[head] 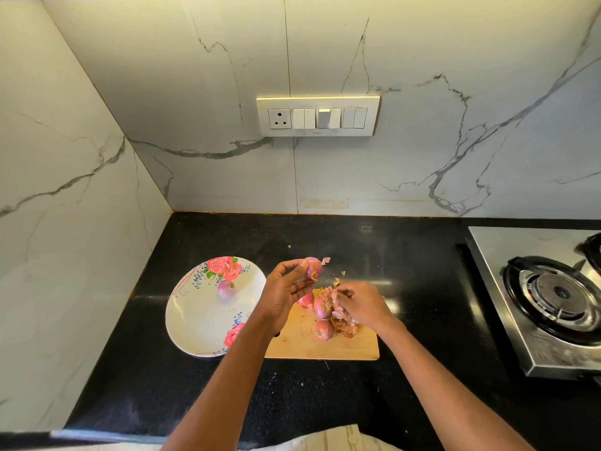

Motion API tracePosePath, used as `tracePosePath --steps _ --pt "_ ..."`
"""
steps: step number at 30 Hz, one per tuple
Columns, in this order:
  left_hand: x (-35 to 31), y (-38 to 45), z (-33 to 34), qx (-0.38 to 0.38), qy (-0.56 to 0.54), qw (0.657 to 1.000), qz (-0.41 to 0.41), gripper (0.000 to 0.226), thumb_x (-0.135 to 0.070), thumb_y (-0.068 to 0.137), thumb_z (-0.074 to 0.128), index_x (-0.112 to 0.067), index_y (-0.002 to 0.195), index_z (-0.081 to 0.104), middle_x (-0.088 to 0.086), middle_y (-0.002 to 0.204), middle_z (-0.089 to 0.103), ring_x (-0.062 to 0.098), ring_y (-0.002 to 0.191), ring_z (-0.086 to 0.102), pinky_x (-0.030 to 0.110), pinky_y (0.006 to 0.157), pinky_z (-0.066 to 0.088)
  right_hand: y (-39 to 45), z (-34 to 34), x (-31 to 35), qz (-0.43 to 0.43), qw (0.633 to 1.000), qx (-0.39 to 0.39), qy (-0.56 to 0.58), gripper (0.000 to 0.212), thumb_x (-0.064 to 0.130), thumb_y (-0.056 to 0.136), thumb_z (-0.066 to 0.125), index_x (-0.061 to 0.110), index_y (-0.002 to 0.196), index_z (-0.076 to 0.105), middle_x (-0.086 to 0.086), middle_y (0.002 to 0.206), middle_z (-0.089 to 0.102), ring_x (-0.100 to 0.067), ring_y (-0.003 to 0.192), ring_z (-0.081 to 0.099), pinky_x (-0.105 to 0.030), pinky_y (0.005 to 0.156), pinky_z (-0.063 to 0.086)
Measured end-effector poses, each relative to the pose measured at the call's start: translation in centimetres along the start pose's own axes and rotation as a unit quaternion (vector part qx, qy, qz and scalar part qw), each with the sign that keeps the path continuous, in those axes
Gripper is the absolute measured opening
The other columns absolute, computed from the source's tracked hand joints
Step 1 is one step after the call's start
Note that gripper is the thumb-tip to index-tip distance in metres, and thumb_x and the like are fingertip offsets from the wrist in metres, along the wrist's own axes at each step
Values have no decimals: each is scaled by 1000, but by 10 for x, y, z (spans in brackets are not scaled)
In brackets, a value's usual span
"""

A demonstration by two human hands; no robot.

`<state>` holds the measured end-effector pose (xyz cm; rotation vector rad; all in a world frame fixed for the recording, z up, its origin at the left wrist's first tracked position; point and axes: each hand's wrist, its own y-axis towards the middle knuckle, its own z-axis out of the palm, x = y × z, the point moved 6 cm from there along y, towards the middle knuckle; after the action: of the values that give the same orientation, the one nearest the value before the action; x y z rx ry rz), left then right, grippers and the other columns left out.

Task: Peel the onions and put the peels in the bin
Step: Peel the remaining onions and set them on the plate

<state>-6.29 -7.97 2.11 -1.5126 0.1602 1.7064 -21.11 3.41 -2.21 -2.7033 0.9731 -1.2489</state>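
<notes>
Left hand gripped onion above cutting board — right hand clutched bunch of peels; one peeled onion sat on floral plate.

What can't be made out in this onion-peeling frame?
- Bin: not in the head view at all.
- Third onion on the cutting board: mostly hidden behind the left hand.
- Peels: partly covered by the right hand.
- Stove: cut off by the right edge.
</notes>
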Motion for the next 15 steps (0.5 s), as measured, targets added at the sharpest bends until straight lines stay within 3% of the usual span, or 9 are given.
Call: tracePosePath --steps 2,4,9,15 --pt "0 0 1 1 -9 1000 0 24 -25 98 63 -17 121 60 9 120 71 26 107 72 35 95 58 -1 2 2 -18 999 -22 -34 26 37 99 63 17 107 77 2 104 74 -13 99 66 -31 84 51" --pt "-1 1 0 1 -17 1000 4 27 -23 97 65 -16 122 59 9 120 70 26 105 73 36 94 58 -3 -6 9 -26 997 -67 -31 21 33 99 63 21 113 75 5 112 69 -11 104 63 -29 88 50" --pt "-7 1 -1 8 -26 999 37 33 -17 94 70 -23 126 61 6 113 75 27 104 74 36 92 59 -8 -32 58 -96 976 -117 157 23 35 96 68 27 117 72 17 107 72 4 99 67 -14 83 54" --pt "-18 2 10 13 -17 998 61 28 -18 94 69 -18 121 67 5 115 75 23 109 72 37 97 57 -9 -40 80 -146 965 -158 149 28 34 91 73 24 117 75 13 108 74 2 99 68 -10 82 54"
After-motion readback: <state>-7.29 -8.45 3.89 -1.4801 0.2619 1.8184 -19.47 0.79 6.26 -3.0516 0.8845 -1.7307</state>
